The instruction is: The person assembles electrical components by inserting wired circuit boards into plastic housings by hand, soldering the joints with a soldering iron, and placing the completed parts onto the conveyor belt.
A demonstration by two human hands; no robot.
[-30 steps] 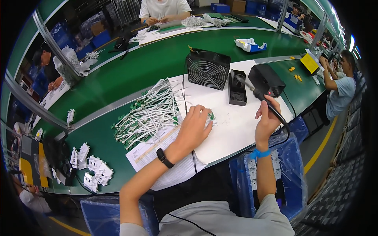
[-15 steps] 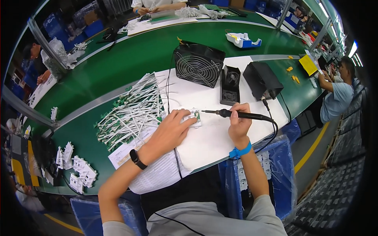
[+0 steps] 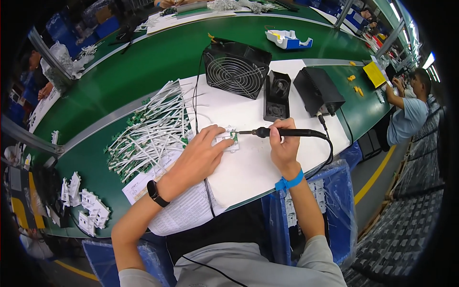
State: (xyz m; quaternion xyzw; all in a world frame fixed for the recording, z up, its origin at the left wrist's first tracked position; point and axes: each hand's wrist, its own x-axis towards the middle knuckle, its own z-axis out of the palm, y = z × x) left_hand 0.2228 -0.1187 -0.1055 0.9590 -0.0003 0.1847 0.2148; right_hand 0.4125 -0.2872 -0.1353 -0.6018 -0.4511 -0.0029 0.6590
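Observation:
My left hand (image 3: 200, 152), with a black watch on the wrist, holds a small white plastic part (image 3: 232, 147) against the white work sheet. Thumb and fingers lie around it, hiding some of it. A little green circuit board (image 3: 234, 136) sits in this part. In my right hand (image 3: 285, 146) is a black soldering iron (image 3: 299, 132), gripped like a pen, its tip pointing left at the board's upper edge. Whether the tip touches cannot be made out. A blue strap (image 3: 289, 181) circles my right wrist. Left of my hands lies a pile of white wires with green boards (image 3: 148, 131).
Beyond my hands stand a black fan (image 3: 236, 71), a black soldering-iron stand (image 3: 277, 95) and a black box (image 3: 319, 92) with the iron's cable. White plastic parts (image 3: 94, 208) lie at left. Blue lined bins (image 3: 342, 210) stand below the edge. A co-worker (image 3: 409, 107) sits at right.
The soldering iron's tip has come left, closer to the green board. My left hand stays on the white part. The whole view has shifted slightly.

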